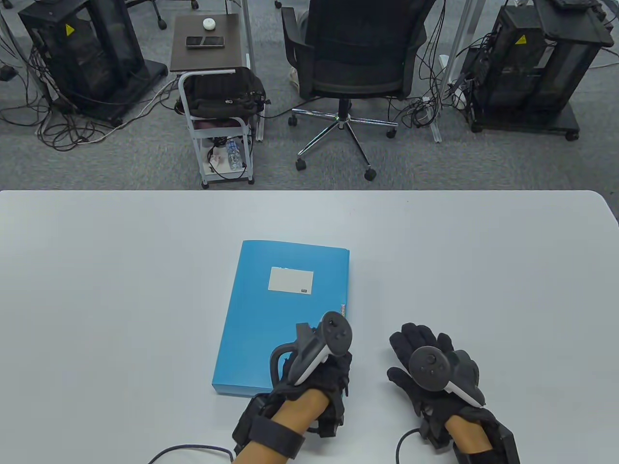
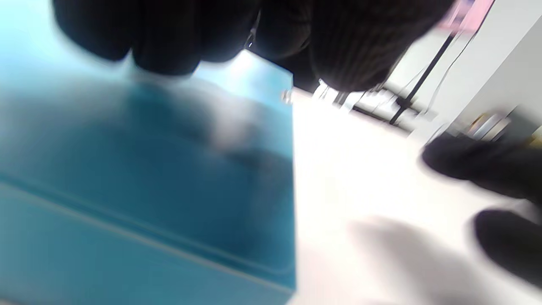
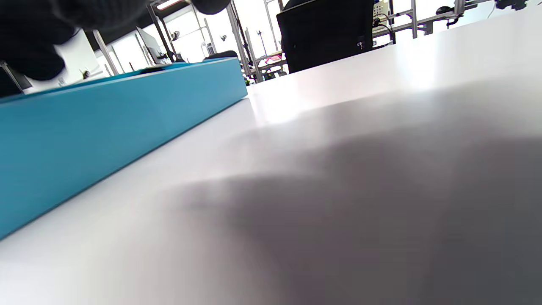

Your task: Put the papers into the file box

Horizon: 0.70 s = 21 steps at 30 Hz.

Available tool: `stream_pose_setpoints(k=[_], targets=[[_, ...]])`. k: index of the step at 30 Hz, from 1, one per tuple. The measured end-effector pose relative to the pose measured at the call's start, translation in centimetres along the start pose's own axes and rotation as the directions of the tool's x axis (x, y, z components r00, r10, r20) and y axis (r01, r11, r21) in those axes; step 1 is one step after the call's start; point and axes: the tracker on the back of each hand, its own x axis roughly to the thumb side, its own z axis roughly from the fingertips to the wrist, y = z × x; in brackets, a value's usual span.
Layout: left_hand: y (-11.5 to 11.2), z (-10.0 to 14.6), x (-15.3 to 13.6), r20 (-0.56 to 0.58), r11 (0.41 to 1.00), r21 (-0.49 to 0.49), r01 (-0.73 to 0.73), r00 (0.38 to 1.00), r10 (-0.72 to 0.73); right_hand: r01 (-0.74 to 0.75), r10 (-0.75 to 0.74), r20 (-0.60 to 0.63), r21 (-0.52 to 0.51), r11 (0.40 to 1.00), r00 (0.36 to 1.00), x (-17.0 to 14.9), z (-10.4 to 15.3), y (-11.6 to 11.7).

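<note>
The blue box (image 1: 283, 314) lay flat and closed on the table (image 1: 121, 290), left of centre. The left hand (image 1: 316, 374) rested on its near right corner; whether the fingers gripped the edge, I cannot tell. Just right, the right hand (image 1: 435, 372) lay flat on the table, fingers spread, holding nothing. No papers showed. Opening the lid cleanly probably called for lifting along the right edge while steadying the box.

File box (image 1: 283, 309) flat on table (image 1: 96, 290), right hand (image 1: 435, 372) just beside it.
</note>
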Motion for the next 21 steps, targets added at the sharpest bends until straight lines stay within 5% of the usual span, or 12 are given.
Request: stream_pose_setpoints(k=[5, 11, 15, 21], targets=[[3.6, 1.3, -7.3, -0.051, 0.984, 0.163, 0.073, 0.997, -0.066, -0.040, 0.040, -0.028, 0.003, 0.999, 0.999, -0.2, 0.1, -0.2], [5.3, 1.5, -15.8, -0.121, 0.983, 0.183, 0.032, 0.993, -0.010, -0.093, 0.096, -0.074, 0.042, 0.995, 0.993, -0.8, -0.1, 0.2], [5.0, 1.7, -18.5, -0.118, 0.986, 0.163, -0.037, 0.991, 0.057, -0.088, 0.099, -0.120, 0.091, 0.992, 0.988, -1.6, -0.2, 0.3], [4.4, 1.4, -20.3, -0.125, 0.988, 0.125, -0.087, 0.987, 0.103, -0.101, 0.099, -0.122, -0.006, 0.995, 0.988, -1.9, -0.1, -0.3]])
